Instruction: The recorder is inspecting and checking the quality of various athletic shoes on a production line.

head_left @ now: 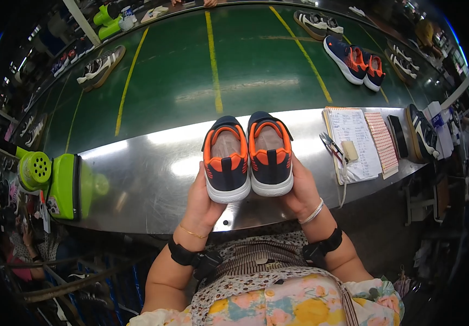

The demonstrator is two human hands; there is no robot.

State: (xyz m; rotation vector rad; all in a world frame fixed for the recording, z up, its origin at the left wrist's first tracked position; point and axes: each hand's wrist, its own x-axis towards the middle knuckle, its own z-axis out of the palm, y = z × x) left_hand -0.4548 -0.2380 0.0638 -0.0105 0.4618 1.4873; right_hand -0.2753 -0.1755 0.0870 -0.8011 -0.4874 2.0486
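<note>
Two navy sneakers with orange linings and white soles are held up side by side, heels toward me, above the metal table (136, 185). My left hand (200, 200) grips the left sneaker (227, 176) along its outer side and underneath. On the other side, my right hand (301, 190) holds the right sneaker (271, 175) the same way. The heels sit close together, and both openings face up, showing pale insoles. Most of my fingers are hidden beneath the soles.
Right of my hands lie an open notebook (354, 146), pliers (332, 146), a red-patterned sheet (381, 142) and a dark phone (397, 136). A green conveyor belt (180, 65) beyond carries several shoes, including another navy-orange pair (347, 61). A lime-green device (66, 185) stands left.
</note>
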